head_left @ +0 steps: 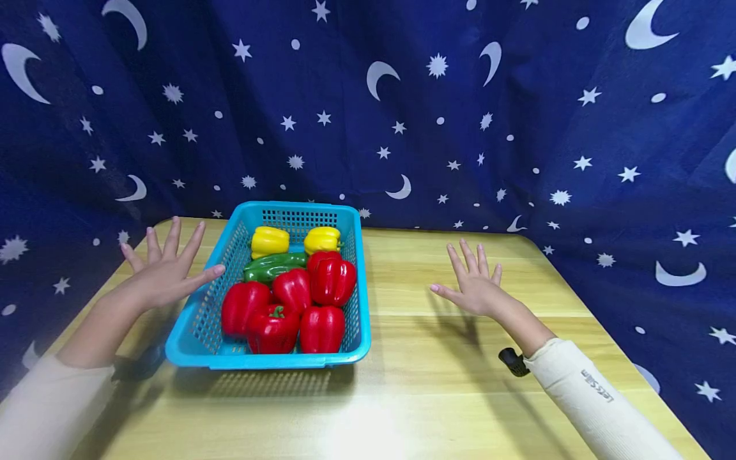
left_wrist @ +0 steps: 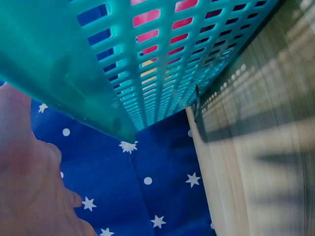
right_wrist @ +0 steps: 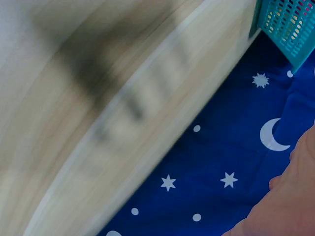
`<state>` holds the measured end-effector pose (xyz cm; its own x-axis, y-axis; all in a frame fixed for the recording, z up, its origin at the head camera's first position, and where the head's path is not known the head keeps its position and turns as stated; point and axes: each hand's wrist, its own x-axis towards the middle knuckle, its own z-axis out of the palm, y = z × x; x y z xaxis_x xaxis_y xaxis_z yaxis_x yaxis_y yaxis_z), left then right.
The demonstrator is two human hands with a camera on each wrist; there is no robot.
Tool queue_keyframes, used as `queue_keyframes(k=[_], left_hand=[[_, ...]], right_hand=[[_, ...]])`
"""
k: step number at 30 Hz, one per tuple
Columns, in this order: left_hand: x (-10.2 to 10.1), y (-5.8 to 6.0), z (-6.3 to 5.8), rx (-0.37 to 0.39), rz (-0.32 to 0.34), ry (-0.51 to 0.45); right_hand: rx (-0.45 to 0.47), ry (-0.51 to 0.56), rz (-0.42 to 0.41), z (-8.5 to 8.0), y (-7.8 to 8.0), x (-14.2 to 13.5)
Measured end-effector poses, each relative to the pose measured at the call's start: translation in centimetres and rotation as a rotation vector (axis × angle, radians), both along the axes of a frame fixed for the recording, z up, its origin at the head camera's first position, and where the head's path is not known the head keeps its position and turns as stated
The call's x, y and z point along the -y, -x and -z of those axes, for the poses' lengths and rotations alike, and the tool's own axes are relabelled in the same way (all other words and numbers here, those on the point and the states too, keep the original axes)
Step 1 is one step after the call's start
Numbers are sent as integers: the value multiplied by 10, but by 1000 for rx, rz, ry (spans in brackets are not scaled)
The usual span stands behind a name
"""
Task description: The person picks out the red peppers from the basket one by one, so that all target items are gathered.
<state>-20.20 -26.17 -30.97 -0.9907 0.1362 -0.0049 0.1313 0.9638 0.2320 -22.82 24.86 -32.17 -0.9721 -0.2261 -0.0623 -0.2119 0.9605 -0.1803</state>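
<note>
A blue plastic basket [head_left: 364, 300] with slotted walls stands left of the table's middle. Inside lie several red bell peppers [head_left: 322, 329], two yellow bell peppers [head_left: 270, 242] and a long green pepper [head_left: 275, 266]. The left hand [head_left: 163, 271] is spread beside the basket's left side, its thumb near the rim; whether it touches cannot be told. In the left wrist view the basket's wall [left_wrist: 162, 59] rises close to that hand [left_wrist: 34, 167]. Over the right half of the table the right hand [head_left: 474, 287] is held with fingers spread, holding nothing.
The light wooden table [head_left: 414, 383] carries shadows of both arms. A dark blue curtain [head_left: 322, 96] with white moons and stars hangs behind and around it. A small black device [head_left: 513, 362] sits at the right wrist.
</note>
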Motion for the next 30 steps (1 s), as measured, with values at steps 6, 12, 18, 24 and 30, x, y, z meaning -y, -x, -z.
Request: queue_keyframes(k=[6, 12, 18, 24, 30], left_hand=[[0, 0, 0, -1, 0, -9], [0, 2, 3, 16, 4, -61], [-3, 5, 15, 105, 58, -287], [-7, 6, 24, 186, 159, -623], [-7, 4, 29, 213, 162, -713]], right_hand=[[4, 0, -4, -4, 0, 2], [-15, 38, -21, -9, 0, 14], [-19, 118, -76, -13, 2, 43], [-23, 215, -154, -16, 1, 78], [-24, 286, -221, -12, 1, 103]])
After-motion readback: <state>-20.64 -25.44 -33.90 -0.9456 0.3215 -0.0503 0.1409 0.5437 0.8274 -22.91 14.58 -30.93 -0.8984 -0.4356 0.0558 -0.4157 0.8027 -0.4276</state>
